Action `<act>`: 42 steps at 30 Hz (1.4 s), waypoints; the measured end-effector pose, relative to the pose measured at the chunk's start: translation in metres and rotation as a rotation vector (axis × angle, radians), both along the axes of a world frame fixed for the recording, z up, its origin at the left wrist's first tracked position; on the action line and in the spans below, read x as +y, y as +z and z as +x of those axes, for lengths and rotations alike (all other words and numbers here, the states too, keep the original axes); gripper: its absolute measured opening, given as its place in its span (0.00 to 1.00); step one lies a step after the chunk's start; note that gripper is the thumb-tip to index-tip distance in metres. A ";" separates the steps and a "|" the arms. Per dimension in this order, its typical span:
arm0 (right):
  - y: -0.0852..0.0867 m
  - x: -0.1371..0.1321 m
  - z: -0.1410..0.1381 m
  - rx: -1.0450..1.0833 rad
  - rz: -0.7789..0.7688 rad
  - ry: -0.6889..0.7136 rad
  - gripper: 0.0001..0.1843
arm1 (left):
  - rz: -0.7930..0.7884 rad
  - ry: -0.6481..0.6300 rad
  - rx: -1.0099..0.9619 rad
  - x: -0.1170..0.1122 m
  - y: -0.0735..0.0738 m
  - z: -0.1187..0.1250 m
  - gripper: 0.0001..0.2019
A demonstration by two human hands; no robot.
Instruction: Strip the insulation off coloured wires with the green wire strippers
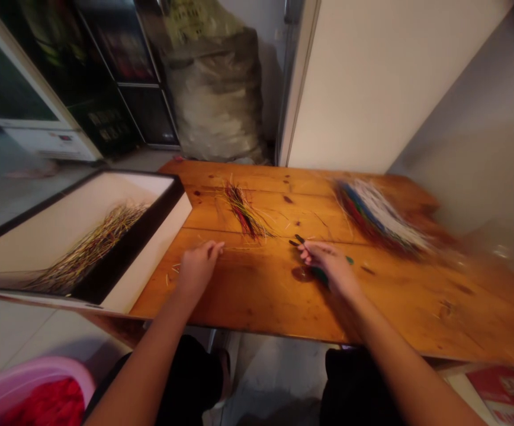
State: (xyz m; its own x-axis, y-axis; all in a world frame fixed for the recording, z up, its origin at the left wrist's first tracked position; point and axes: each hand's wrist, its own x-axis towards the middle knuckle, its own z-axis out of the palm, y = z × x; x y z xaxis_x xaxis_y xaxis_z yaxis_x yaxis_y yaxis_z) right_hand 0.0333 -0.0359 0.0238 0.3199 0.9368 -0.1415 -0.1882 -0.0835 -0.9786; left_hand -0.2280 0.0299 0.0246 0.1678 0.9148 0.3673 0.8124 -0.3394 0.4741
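My left hand is over the front left of the wooden table, with thumb and fingers pinched together. A thin yellowish wire seems to run out from its fingertips to the right. My right hand is closed around a pair of pliers with green handles; their dark jaws point up and left and look parted. Just beyond the hands lies a loose bundle of coloured wires, mostly red, yellow and black. Motion blur hides the finer details of the wire and the jaws.
A white box with black edges stands at the left, holding many wires. A blurred bundle of white, blue, green and red wires lies at the right of the wooden table. A pink basin with red material sits below left.
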 end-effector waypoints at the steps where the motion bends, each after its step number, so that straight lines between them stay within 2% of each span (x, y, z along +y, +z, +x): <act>1: -0.001 0.000 -0.002 -0.048 -0.027 0.011 0.13 | -0.002 0.016 0.010 0.002 -0.002 -0.004 0.17; 5: -0.005 0.001 -0.007 -0.201 -0.058 0.025 0.14 | 0.019 0.071 0.063 0.010 -0.006 -0.017 0.18; 8: -0.006 0.000 -0.008 -0.236 -0.073 0.032 0.13 | 0.071 0.136 0.140 0.012 -0.004 -0.021 0.16; 12: -0.007 -0.002 -0.011 -0.231 -0.065 0.047 0.15 | 0.234 0.308 0.243 -0.003 0.008 -0.001 0.21; 14: -0.010 -0.002 -0.016 -0.248 -0.059 0.058 0.16 | 0.270 0.210 0.293 -0.020 0.012 0.023 0.21; 16: -0.016 -0.002 -0.023 -0.296 -0.036 0.057 0.17 | 0.249 0.003 0.356 -0.040 0.009 0.051 0.20; 19: -0.025 -0.002 -0.031 -0.413 0.012 0.046 0.16 | 0.176 -0.190 0.421 -0.066 -0.004 0.086 0.23; 21: -0.029 -0.003 -0.033 -0.493 0.012 0.072 0.16 | 0.108 -0.216 0.429 -0.073 -0.015 0.097 0.25; 24: -0.028 -0.002 -0.024 -0.717 0.050 0.077 0.17 | 0.016 -0.224 0.416 -0.073 -0.029 0.098 0.27; 26: -0.023 0.002 -0.012 -0.940 0.145 0.007 0.17 | -0.012 -0.233 0.405 -0.069 -0.036 0.095 0.28; 29: -0.017 0.012 0.008 -1.204 0.258 -0.067 0.17 | -0.015 -0.247 0.389 -0.067 -0.041 0.092 0.28; 31: -0.018 0.018 0.017 -1.315 0.248 -0.026 0.15 | -0.024 -0.251 0.386 -0.068 -0.042 0.091 0.28; 37: -0.024 0.020 0.016 -1.488 0.092 0.053 0.12 | -0.051 -0.267 0.400 -0.066 -0.040 0.087 0.29; 42: -0.023 0.021 0.017 -1.464 0.141 0.048 0.10 | -0.050 -0.269 0.378 -0.063 -0.040 0.083 0.28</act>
